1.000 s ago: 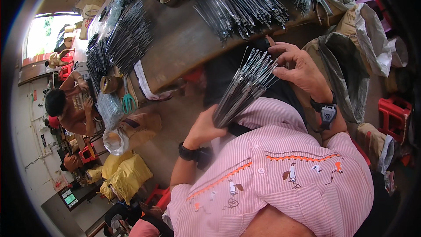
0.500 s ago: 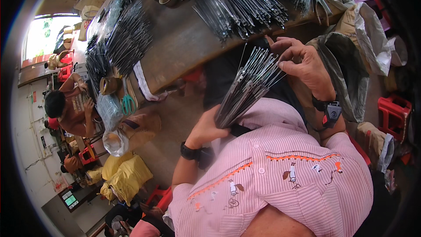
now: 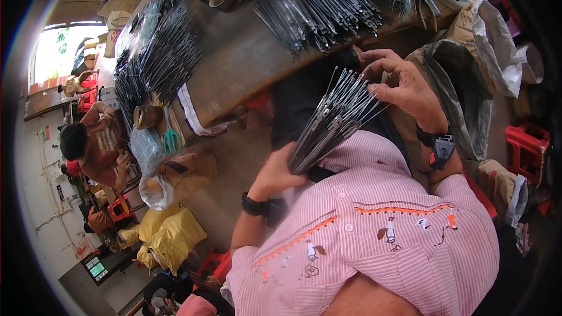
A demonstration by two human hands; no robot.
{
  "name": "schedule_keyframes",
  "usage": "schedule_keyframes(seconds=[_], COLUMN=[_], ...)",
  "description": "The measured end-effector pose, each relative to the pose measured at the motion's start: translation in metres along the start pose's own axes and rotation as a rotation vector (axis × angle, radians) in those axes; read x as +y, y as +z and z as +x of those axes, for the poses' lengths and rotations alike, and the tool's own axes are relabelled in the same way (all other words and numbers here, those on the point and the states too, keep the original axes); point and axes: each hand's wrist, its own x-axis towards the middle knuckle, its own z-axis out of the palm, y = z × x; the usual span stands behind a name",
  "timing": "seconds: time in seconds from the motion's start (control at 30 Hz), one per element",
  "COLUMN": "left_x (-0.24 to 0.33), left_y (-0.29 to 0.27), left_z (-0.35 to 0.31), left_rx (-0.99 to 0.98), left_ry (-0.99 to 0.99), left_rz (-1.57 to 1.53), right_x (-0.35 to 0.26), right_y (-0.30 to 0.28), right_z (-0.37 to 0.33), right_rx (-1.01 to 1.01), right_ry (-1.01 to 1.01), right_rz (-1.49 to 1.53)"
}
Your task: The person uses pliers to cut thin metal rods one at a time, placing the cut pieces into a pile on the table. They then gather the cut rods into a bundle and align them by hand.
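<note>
A thick bundle of thin metal rods (image 3: 331, 120), like umbrella ribs, fans out in front of my striped shirt. The rods are dark at the lower end and silvery with small looped tips at the top. My left hand (image 3: 275, 172) is closed round the lower end of the bundle. At the upper right, my right hand (image 3: 407, 88) has its thumb and bent forefinger pinched at the tips of a few rods. Which rods it grips is partly hidden by the fingers.
Beyond the bundle is a wooden table (image 3: 234, 76) with piles of similar rods (image 3: 319, 9), (image 3: 167, 52). Teal scissors (image 3: 171, 140) hang at its left end. An open sack (image 3: 462, 93) and a red stool (image 3: 527, 152) stand at right. Another person (image 3: 96, 146) works at left.
The bundle's tips have spread and shifted slightly to the right. My right hand has lowered a little, its thumb and forefinger now among the rod tips. The left hand keeps its hold.
</note>
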Motion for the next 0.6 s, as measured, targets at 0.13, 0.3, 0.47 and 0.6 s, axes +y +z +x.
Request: schedule_keyframes(seconds=[0.13,0.3,0.47,0.6], left_x=[0.006,0.011,0.010,0.004], left_y=[0.000,0.000,-0.008,-0.022], left_z=[-0.002,-0.002,-0.012,-0.031], left_rx=[0.043,0.096,0.118,0.224], left_ry=[0.030,0.036,0.036,0.013], left_rz=[0.046,0.128,0.065,0.010], right_x=[-0.001,0.001,0.005,0.011], right_y=[-0.001,-0.002,0.005,0.019], right_z=[-0.002,-0.003,0.004,0.031], right_rx=[0.002,-0.014,0.110,0.131], right_ry=[0.020,0.006,-0.022,-0.052], right_rz=[-0.090,-0.074,0.219,0.342])
